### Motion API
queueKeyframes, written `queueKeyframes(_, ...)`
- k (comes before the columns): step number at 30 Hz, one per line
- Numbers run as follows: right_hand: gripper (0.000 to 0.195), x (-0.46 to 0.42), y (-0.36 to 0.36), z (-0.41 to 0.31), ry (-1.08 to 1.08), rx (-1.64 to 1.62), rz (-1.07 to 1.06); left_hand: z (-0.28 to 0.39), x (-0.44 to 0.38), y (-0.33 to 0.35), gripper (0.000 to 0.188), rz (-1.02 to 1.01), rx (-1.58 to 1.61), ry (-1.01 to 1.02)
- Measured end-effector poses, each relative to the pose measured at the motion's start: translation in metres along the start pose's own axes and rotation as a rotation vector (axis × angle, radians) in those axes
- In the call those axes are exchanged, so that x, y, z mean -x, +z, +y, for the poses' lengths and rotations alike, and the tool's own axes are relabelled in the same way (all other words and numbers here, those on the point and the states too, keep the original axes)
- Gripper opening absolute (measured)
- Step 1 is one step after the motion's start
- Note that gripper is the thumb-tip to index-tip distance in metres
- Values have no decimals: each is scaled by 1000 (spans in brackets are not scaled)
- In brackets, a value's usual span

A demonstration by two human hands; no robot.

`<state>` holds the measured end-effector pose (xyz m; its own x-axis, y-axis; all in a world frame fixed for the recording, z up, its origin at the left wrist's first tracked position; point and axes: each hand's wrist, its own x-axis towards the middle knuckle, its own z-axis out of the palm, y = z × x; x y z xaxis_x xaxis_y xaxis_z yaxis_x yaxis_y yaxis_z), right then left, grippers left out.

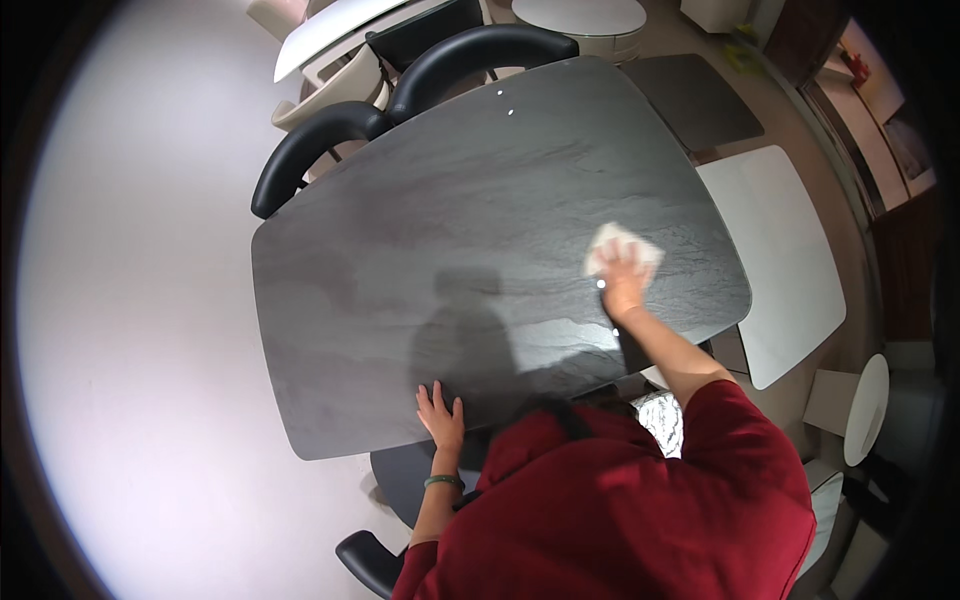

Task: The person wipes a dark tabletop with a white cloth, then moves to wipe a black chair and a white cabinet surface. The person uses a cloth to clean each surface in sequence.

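Observation:
A dark grey, stone-patterned tabletop (390, 247) with rounded corners spreads out before me. My right hand (624, 281) presses a white cloth (606, 238) onto its right part, fingers spread over the fabric; both look slightly blurred. Near the front edge, my left hand (441, 420) rests palm down on the tabletop, fingers apart and holding nothing. A green bracelet (442, 480) circles my left wrist. My shadow falls across the table's front middle.
Black padded chairs (480, 52) line the far side, and a dark chair seat (397, 480) sits under the front edge. White (780, 262) and dark tabletops (694, 101) adjoin the right side. A white wall (142, 300) stands left. A round white table (581, 15) is beyond.

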<state>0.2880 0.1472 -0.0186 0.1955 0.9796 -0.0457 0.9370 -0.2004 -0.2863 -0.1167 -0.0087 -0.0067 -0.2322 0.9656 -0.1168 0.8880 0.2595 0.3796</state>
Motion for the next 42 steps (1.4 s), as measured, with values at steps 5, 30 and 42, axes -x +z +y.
queueKeyframes(5, 39, 71, 24, -126, -829, -29, -368, 6, -5, 3, 61, 7, -13, -35)
queueKeyframes(30, 47, -17, 35, -127, -549, -25, -111, 30, 10, -1, 64, 115, 139, -158)
queueKeyframes(42, 45, 131, 50, -195, -1498, -178, -427, 27, 110, -2, 60, 331, 278, -357)
